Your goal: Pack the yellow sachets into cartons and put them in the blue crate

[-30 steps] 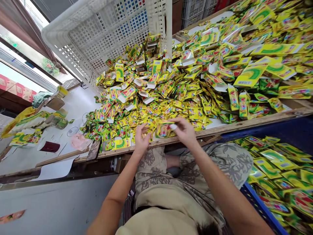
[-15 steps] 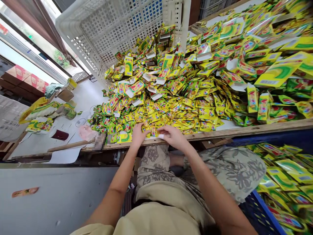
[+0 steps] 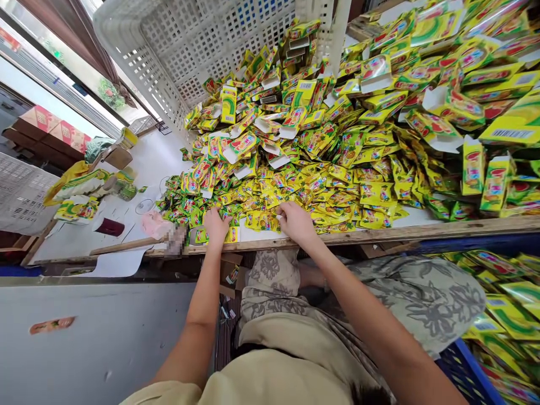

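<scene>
Small shiny sachets cover the bench edge in front of me, yellow sachets in the middle and green sachets to the left. My left hand reaches down among the green ones, fingers bent, thumb toward the right; what its fingertips hold is hidden. Beside it lies a yellow-green carton, partly covered by the hand. My right hand is closed in a pinch at the edge of a yellow sachet. A white patch shows at its thumb tip. Between the hands lie several yellow sachets.
Open cartons spill from a tipped white crate behind the sachets. More cartons are heaped on the right. A blue crate of cartons stands low at my right. A dark red cup and wooden stick lie left.
My left hand has moved left, from the yellow sachets to the green ones. My right hand has drawn its fingers into a pinch. The view has shifted slightly.
</scene>
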`<action>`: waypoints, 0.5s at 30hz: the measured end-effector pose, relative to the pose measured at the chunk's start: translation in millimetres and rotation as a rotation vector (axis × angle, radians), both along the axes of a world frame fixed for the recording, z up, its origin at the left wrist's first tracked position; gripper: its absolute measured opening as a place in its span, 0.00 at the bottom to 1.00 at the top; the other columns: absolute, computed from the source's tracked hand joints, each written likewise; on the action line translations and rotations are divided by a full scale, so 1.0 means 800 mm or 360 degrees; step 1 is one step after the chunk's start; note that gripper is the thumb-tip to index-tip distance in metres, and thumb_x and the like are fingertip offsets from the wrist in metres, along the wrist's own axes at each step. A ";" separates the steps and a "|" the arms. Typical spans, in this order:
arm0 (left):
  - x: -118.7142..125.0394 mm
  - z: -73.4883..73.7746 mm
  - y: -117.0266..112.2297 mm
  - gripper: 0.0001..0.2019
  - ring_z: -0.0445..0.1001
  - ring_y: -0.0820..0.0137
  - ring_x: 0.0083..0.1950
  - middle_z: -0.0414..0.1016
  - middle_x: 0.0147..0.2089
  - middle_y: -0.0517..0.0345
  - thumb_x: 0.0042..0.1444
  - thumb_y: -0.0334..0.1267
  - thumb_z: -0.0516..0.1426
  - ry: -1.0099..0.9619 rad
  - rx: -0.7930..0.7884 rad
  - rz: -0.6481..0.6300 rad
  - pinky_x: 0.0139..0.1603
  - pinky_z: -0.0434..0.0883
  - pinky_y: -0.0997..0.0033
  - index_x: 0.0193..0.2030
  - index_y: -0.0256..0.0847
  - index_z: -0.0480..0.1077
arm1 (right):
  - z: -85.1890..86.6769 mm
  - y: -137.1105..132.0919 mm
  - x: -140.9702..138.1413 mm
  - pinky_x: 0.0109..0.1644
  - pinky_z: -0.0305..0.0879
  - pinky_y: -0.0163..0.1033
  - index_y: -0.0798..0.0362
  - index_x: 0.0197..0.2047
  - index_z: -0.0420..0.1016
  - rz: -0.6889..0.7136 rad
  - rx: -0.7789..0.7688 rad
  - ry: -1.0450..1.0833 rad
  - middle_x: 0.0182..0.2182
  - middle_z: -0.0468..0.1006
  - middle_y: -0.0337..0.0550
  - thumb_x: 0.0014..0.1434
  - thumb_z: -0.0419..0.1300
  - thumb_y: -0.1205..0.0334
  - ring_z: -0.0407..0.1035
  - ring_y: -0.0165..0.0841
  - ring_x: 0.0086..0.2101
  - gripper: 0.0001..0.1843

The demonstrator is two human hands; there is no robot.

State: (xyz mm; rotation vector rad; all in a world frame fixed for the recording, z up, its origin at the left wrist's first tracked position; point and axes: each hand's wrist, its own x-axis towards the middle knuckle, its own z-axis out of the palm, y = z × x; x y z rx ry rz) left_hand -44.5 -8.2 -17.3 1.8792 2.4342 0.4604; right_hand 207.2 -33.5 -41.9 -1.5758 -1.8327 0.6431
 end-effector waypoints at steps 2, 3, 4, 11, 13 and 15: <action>-0.004 0.003 0.000 0.15 0.68 0.57 0.46 0.71 0.38 0.51 0.47 0.39 0.64 -0.0126 0.0099 -0.0037 0.47 0.65 0.59 0.41 0.39 0.70 | -0.004 0.000 0.003 0.39 0.62 0.40 0.52 0.32 0.68 -0.0008 0.0069 0.0256 0.35 0.70 0.45 0.52 0.53 0.70 0.66 0.36 0.36 0.05; -0.004 0.006 -0.001 0.11 0.69 0.59 0.43 0.70 0.35 0.54 0.47 0.38 0.63 -0.0212 0.0189 -0.0060 0.46 0.65 0.60 0.38 0.40 0.71 | -0.005 -0.001 0.005 0.39 0.63 0.40 0.52 0.32 0.67 -0.0003 0.0100 0.0450 0.35 0.70 0.45 0.52 0.54 0.69 0.66 0.36 0.36 0.04; -0.003 0.010 -0.001 0.08 0.68 0.62 0.41 0.69 0.33 0.56 0.48 0.38 0.63 -0.0315 0.0302 -0.0083 0.44 0.65 0.62 0.35 0.40 0.72 | -0.005 -0.001 0.008 0.39 0.63 0.39 0.51 0.31 0.65 0.0006 0.0120 0.0678 0.35 0.70 0.44 0.51 0.54 0.68 0.66 0.35 0.35 0.03; 0.068 0.024 -0.022 0.09 0.67 0.73 0.31 0.67 0.29 0.60 0.53 0.43 0.59 -0.1437 0.0641 -0.0332 0.35 0.66 0.73 0.34 0.39 0.68 | 0.018 -0.016 -0.002 0.23 0.61 0.33 0.49 0.32 0.63 0.0020 -0.0040 0.1699 0.24 0.64 0.32 0.50 0.61 0.57 0.61 0.26 0.21 0.10; 0.099 0.020 -0.033 0.11 0.69 0.72 0.34 0.70 0.32 0.59 0.55 0.46 0.57 -0.1633 0.0553 -0.0452 0.38 0.68 0.73 0.36 0.40 0.67 | 0.021 -0.020 -0.012 0.23 0.63 0.34 0.49 0.32 0.64 0.0000 -0.0075 0.1696 0.24 0.65 0.33 0.49 0.61 0.57 0.62 0.26 0.21 0.10; 0.126 0.015 -0.045 0.13 0.71 0.71 0.39 0.71 0.37 0.56 0.58 0.49 0.55 -0.1735 0.0547 -0.0501 0.42 0.69 0.71 0.38 0.41 0.67 | 0.018 -0.023 -0.017 0.23 0.64 0.34 0.50 0.32 0.64 -0.0093 -0.0070 0.1674 0.24 0.66 0.33 0.49 0.62 0.58 0.64 0.27 0.22 0.10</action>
